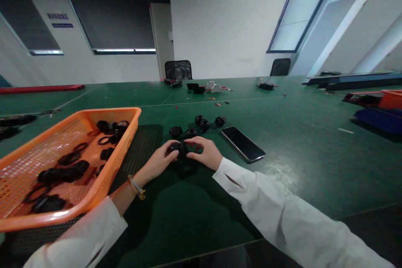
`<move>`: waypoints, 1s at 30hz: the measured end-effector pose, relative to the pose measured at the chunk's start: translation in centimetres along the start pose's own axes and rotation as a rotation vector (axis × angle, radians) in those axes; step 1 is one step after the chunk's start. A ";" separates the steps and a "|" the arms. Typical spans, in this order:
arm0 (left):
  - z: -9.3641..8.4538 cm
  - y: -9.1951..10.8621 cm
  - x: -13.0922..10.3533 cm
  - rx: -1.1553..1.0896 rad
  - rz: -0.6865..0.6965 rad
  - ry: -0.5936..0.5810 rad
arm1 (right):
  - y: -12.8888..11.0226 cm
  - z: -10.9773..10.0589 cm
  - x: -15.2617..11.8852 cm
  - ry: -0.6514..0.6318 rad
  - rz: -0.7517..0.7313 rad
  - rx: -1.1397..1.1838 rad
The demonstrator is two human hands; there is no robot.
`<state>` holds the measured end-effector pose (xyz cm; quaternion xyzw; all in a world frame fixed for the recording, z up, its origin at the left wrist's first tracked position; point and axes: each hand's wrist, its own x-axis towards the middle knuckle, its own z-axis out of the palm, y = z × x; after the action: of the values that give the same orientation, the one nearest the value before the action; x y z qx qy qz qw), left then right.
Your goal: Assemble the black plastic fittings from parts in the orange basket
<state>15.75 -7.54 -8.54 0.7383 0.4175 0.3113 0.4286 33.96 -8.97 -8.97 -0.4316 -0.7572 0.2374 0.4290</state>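
A black fitting is held between my two hands, just above the green table. My left hand pinches its left end with thumb and fingers. On its right side, my right hand grips the fitting between thumb and fingertips. Several similar black fittings lie right beyond my hands, among them one at the left and one at the right. To the right of these lies a phone with a dark screen.
An orange basket with black fittings and rings stands at the left. Toward the far edge lie black parts and white connectors. At the right are a blue item and an orange bin. Chairs stand beyond the table.
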 end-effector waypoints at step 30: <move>0.0 0.2 -0.1 -0.023 -0.016 0.001 | -0.1 0.0 0.0 -0.001 0.027 0.004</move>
<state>15.75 -7.67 -8.37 0.7298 0.4202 0.3128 0.4392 33.90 -9.07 -8.91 -0.4408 -0.7510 0.2448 0.4264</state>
